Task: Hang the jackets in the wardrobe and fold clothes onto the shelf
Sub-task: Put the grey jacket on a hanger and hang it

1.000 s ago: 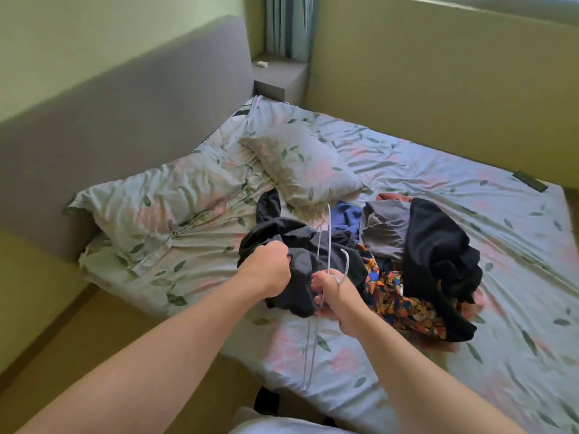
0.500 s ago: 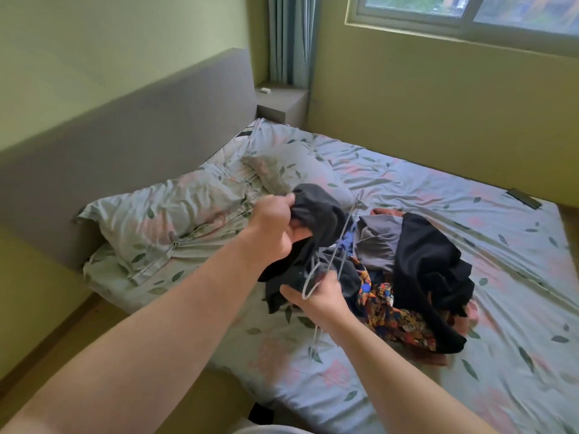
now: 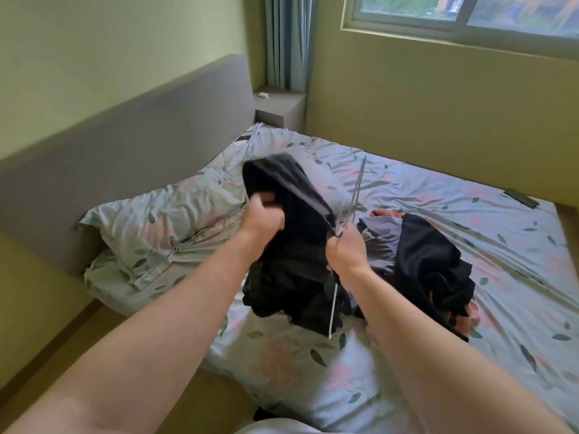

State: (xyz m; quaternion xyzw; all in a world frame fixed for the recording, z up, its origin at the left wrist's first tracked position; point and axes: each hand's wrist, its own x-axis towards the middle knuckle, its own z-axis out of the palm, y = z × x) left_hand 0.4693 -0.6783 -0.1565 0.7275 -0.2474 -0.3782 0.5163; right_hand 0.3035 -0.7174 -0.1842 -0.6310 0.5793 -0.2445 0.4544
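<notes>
The left hand [image 3: 264,219] and right hand [image 3: 344,252] are bare, as are the left forearm [image 3: 175,308] and right forearm [image 3: 423,333] running back from the fingers to the picture's lower corners. Far behind the fingers, between the two arms at the bottom edge, shows a strip of white garment [image 3: 282,429], smooth and plain.

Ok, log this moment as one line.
left hand: grips dark garment | right hand: holds wire hanger at garment edge | clothes pile: on bed
</notes>
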